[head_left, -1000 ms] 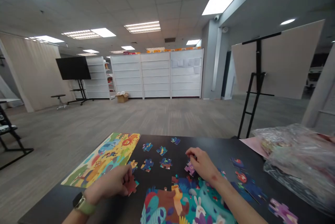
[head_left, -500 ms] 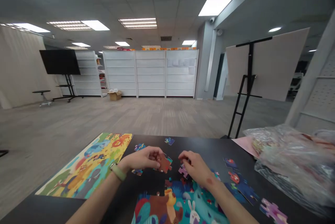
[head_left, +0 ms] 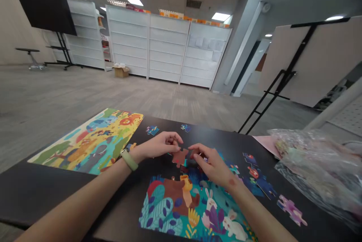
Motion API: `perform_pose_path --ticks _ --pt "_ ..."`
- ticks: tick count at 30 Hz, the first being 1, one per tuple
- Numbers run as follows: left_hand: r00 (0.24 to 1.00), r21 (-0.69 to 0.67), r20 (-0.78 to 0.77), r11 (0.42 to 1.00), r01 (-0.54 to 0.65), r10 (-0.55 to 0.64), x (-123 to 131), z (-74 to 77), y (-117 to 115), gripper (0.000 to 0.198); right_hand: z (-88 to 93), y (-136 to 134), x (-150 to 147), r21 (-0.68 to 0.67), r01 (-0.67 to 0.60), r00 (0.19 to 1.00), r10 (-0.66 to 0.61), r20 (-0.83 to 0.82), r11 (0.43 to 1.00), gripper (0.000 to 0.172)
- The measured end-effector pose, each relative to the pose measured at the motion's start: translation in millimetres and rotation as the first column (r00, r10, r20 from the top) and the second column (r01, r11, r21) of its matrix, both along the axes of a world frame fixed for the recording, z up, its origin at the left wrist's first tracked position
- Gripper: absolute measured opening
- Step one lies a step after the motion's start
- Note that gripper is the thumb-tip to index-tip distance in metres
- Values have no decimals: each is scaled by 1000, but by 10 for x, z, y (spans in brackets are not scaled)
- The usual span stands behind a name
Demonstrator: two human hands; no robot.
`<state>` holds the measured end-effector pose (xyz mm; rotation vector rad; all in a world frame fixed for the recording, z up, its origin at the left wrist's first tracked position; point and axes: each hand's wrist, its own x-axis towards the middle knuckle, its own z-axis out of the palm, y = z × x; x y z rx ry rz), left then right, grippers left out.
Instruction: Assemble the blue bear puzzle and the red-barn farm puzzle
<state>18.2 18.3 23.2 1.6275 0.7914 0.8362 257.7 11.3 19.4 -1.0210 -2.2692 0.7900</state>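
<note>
On the black table [head_left: 39,193] lies a partly built jigsaw [head_left: 186,208] with rabbits, leaves and a brown animal. My left hand [head_left: 158,145], with a green watch band at the wrist, pinches a reddish-brown puzzle piece [head_left: 180,156] just above the jigsaw's top edge. My right hand [head_left: 210,162] meets it from the right, its fingers closed at the same piece's right edge. Whether it holds anything of its own is hidden. Loose pieces [head_left: 256,176] lie to the right of my right hand.
A finished colourful animal picture sheet [head_left: 90,142] lies at the table's left. Two loose pieces [head_left: 152,130] sit near the far edge, a purple one [head_left: 291,210] at the right. A crinkled plastic bag [head_left: 316,162] fills the right side. A black easel [head_left: 283,79] stands behind.
My left hand carried the reddish-brown piece from the left to the jigsaw's top edge. My right hand stayed near that spot and closed in on it. The view tilted down.
</note>
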Motion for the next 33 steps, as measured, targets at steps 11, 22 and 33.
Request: perform_pose_path --ticks 11,22,33 --pt "998 -8 42 999 -46 46 87 -58 -54 34 36 -95 -80 -52 -27 999 30 40 998 29" --pt "998 -25 56 1000 -3 5 223 -200 -90 40 -57 -96 -132 -273 -86 987 44 -157 958 27" --pt "990 -124 -62 986 115 -124 56 -118 -96 43 -66 -20 -56 -295 -49 980 -11 -198 954 16"
